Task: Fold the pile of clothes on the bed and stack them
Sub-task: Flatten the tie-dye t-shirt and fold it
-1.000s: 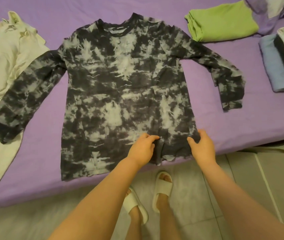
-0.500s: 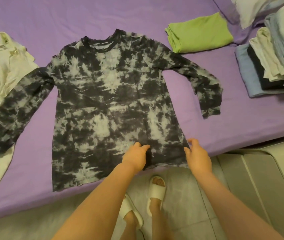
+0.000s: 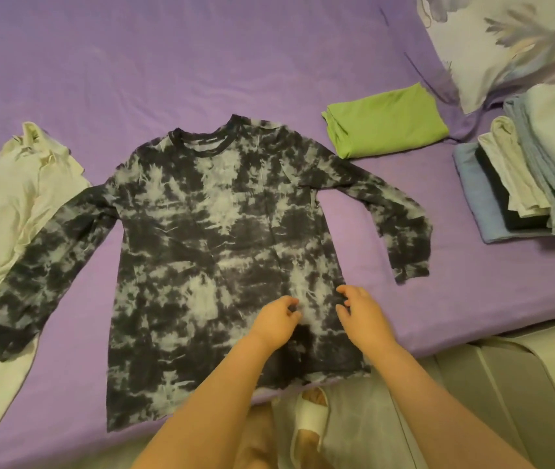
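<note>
A black-and-white tie-dye long-sleeved shirt [image 3: 222, 211] lies flat, front up, on the purple bed [image 3: 167, 62], with both sleeves spread out and its hem at the near edge. My left hand [image 3: 277, 319] and my right hand [image 3: 362, 313] rest side by side on the shirt's lower right part, a little above the hem. Their fingers are loosely curled and hold nothing. The shirt's left sleeve lies over a loose pile of white clothes [image 3: 5, 204]. A folded green garment [image 3: 387, 126] sits just beyond the right shoulder.
A stack of folded blue, black and cream clothes [image 3: 523, 191] stands at the right edge of the bed, below a flowered pillow [image 3: 506, 38]. The tiled floor [image 3: 506, 384] and my feet in white slippers [image 3: 309, 421] are below the bed's edge.
Both hands have left the hem and slid up onto the shirt's lower body, closer together. The view has tilted so more of the bed and the pillow show.
</note>
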`<state>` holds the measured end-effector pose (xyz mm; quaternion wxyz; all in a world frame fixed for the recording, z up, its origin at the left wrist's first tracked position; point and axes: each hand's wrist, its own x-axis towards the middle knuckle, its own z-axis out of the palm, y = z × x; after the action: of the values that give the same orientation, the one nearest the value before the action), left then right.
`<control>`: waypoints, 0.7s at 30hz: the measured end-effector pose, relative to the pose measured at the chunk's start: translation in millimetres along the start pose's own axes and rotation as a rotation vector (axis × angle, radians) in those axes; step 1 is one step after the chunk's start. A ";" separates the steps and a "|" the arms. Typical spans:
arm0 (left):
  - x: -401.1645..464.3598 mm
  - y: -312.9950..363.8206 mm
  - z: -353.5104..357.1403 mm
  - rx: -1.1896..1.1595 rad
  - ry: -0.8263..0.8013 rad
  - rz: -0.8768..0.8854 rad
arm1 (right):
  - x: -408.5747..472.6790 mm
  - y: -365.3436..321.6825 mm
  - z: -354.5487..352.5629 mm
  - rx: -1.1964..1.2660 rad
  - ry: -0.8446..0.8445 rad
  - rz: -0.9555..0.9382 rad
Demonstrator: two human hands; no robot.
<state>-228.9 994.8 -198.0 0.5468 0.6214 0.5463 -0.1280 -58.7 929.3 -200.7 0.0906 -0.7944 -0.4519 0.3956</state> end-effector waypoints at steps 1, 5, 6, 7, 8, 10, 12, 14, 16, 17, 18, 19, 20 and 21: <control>5.0 3.1 -6.2 0.003 0.006 0.007 | 6.2 -5.3 -3.0 0.002 -0.002 -0.002; 24.9 13.6 -33.5 0.039 -0.014 0.035 | 30.1 -23.9 -13.1 0.013 -0.008 0.027; 30.6 16.4 -40.1 0.051 -0.020 0.040 | 35.9 -26.8 -16.2 0.013 -0.009 0.037; 36.9 19.5 -47.3 0.060 -0.020 0.048 | 43.4 -29.6 -19.8 0.011 -0.006 0.044; 43.4 23.5 -55.1 0.071 -0.021 0.061 | 51.9 -31.4 -23.9 0.011 0.001 0.048; 55.4 31.8 -69.9 0.105 -0.021 0.083 | 67.9 -33.1 -34.1 -0.006 0.018 0.053; 70.1 41.7 -83.4 0.123 -0.022 0.087 | 84.2 -31.7 -47.5 -0.020 0.032 0.074; 78.5 49.6 -93.3 0.126 -0.007 0.091 | 92.7 -29.6 -58.5 -0.032 0.073 0.057; 95.0 65.1 -99.8 0.141 0.004 0.109 | 104.5 -19.7 -74.8 -0.051 0.160 0.063; 104.5 73.5 -102.4 0.149 0.023 0.124 | 111.2 -13.7 -83.9 -0.080 0.215 0.077; 114.2 82.1 -104.9 0.153 0.046 0.135 | 117.6 -6.5 -92.8 -0.117 0.269 0.098; 124.7 91.2 -107.6 0.153 0.072 0.142 | 125.0 2.0 -102.0 -0.150 0.318 0.123; 136.0 100.4 -110.7 0.155 0.103 0.148 | 132.5 10.5 -110.9 -0.172 0.352 0.153; 146.9 109.4 -113.8 0.159 0.135 0.154 | 139.8 18.6 -119.0 -0.181 0.362 0.194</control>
<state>-134.7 1188.6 -208.1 0.4660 0.7103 0.5204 -0.0864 76.9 1054.4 -206.6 0.0600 -0.8971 -0.3834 0.2113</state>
